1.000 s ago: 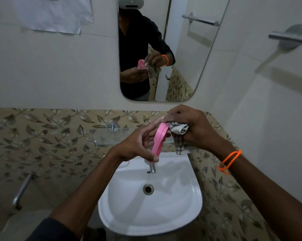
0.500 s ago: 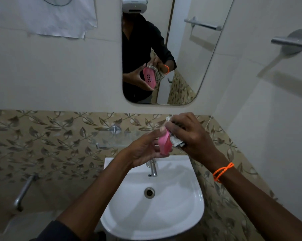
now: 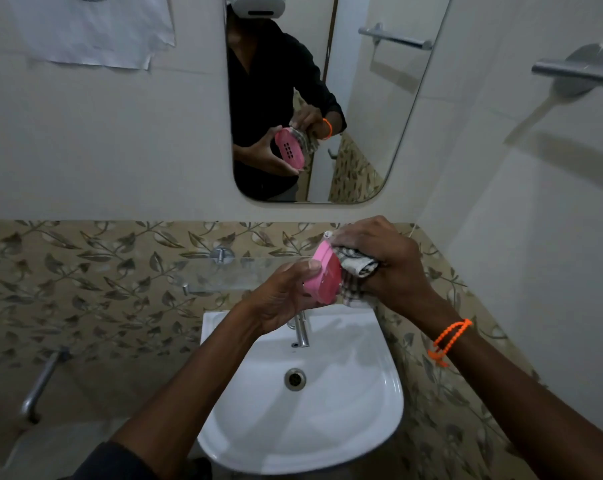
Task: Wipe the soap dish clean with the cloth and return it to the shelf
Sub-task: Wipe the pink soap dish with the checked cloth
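Observation:
A pink oval soap dish (image 3: 322, 277) stands on edge above the sink, tilted, with my left hand (image 3: 281, 299) gripping its left side. My right hand (image 3: 385, 261) presses a checked cloth (image 3: 353, 268) against the dish's right face; the cloth is bunched under the fingers and hangs a little below. The glass shelf (image 3: 220, 273) is fixed to the tiled wall just behind and left of the hands, with nothing visible on it. The mirror (image 3: 362, 98) reflects the dish's slotted underside.
A white basin (image 3: 328, 410) with a chrome tap (image 3: 302, 329) sits directly under the hands. A towel bar (image 3: 577, 69) juts from the right wall. A pipe (image 3: 40, 386) runs along the lower left wall. Paper (image 3: 92, 29) is stuck to the upper left wall.
The dish has turned from edge-on, so its broad side faces more towards me, and the cloth hand has shifted across its right face. Both hands stay above the tap.

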